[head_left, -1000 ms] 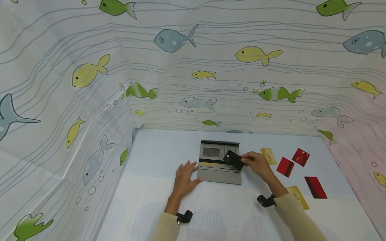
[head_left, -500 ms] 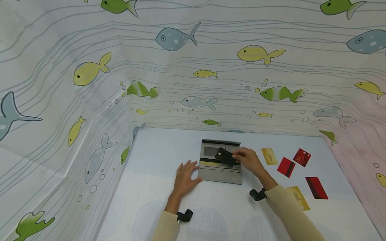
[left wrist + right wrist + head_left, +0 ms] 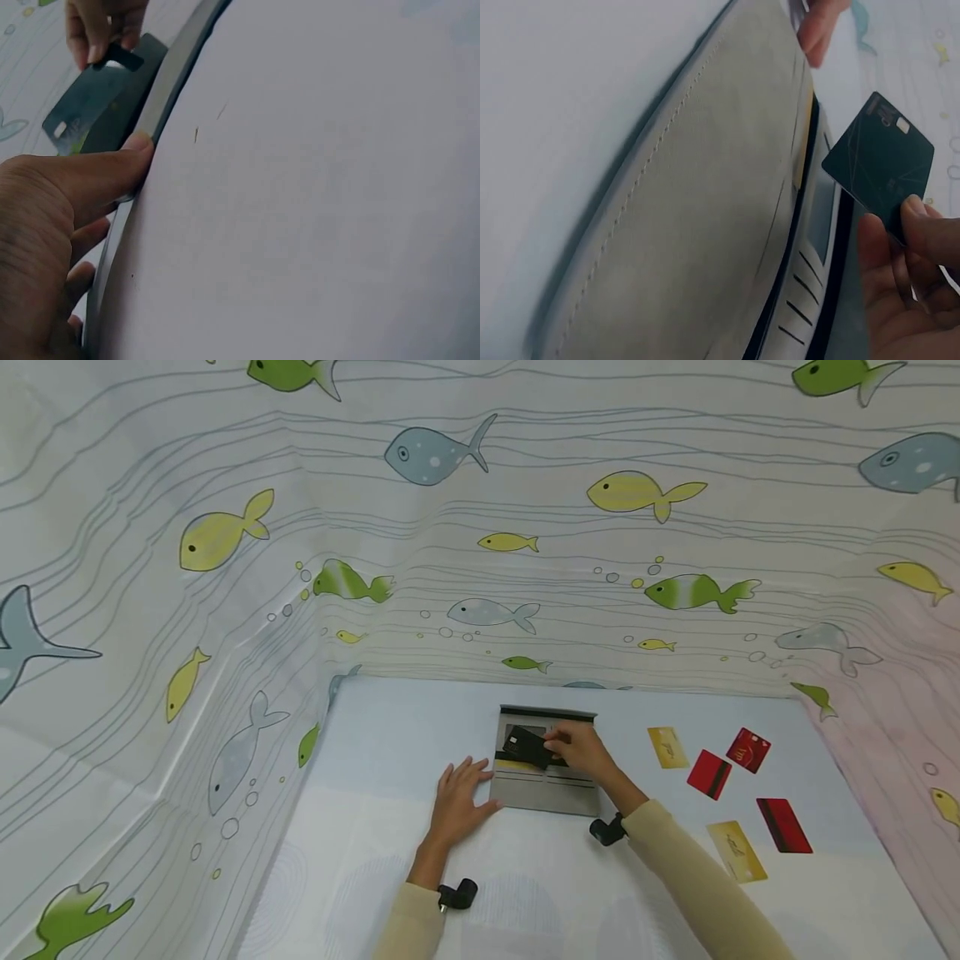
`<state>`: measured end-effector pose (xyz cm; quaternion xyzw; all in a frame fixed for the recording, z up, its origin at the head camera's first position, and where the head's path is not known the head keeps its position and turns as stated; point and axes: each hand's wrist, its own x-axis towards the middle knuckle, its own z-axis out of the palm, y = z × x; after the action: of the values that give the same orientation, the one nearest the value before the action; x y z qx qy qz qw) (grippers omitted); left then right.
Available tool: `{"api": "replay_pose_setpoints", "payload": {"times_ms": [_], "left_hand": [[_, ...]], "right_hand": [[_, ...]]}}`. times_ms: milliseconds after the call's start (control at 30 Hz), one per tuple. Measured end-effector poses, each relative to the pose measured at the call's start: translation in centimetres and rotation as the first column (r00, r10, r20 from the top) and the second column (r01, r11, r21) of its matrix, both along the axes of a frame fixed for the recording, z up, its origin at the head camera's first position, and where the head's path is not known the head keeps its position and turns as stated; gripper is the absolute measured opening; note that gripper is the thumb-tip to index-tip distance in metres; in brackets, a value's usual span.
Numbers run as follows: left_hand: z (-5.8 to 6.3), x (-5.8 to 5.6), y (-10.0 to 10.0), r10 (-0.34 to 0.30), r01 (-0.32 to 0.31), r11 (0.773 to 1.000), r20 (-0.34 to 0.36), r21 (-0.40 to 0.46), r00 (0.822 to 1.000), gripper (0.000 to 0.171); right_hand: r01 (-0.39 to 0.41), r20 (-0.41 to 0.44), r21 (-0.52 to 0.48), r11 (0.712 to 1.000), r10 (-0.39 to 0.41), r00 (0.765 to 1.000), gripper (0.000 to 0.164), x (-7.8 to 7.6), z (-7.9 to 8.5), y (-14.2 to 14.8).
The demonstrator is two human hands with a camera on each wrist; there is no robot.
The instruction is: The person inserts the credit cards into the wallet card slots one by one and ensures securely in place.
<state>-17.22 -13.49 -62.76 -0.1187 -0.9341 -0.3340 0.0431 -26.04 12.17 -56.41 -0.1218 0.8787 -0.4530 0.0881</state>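
An unfolded grey wallet (image 3: 547,800) with black inner bands, slits and a clear window lies on the table. Over its upper left part, a black bank card (image 3: 527,747) with a chip is pinched by one corner between thumb and fingers of my right hand (image 3: 587,752). In the right wrist view the card (image 3: 885,161) is apart from the wallet's slits. My left hand (image 3: 457,802) rests at the wallet's left edge with fingers spread, its thumb on the edge in the left wrist view. A yellow strip (image 3: 516,766) shows in a wallet pocket.
Right of the wallet lie two gold cards, one at the back (image 3: 667,747) and one nearer (image 3: 738,852). Three red cards lie there too: one with lettering (image 3: 748,750), two with dark stripes (image 3: 709,774) (image 3: 784,826). A fish-patterned sheet (image 3: 420,552) rises behind the table.
My right hand has carried the black card leftward over the wallet, from its right side to the upper left near the clear window. The left hand has stayed at the wallet's left edge.
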Motion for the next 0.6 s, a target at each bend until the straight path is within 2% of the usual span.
{"api": "replay_pose_setpoints", "payload": {"times_ms": [300, 600], "left_hand": [[-0.2, -0.1, -0.1, -0.019, 0.019, 1.0, -0.033, 0.005, 0.999, 0.053], [-0.1, -0.1, -0.2, -0.027, 0.027, 1.0, -0.014, -0.004, 1.0, 0.054]], "right_hand": [[-0.039, -0.012, -0.008, 0.999, 0.039, 0.999, 0.008, -0.1, -0.2, -1.3], [-0.037, 0.016, 0.024, 0.999, 0.037, 0.999, 0.007, -0.2, -0.7, -1.5]]}}
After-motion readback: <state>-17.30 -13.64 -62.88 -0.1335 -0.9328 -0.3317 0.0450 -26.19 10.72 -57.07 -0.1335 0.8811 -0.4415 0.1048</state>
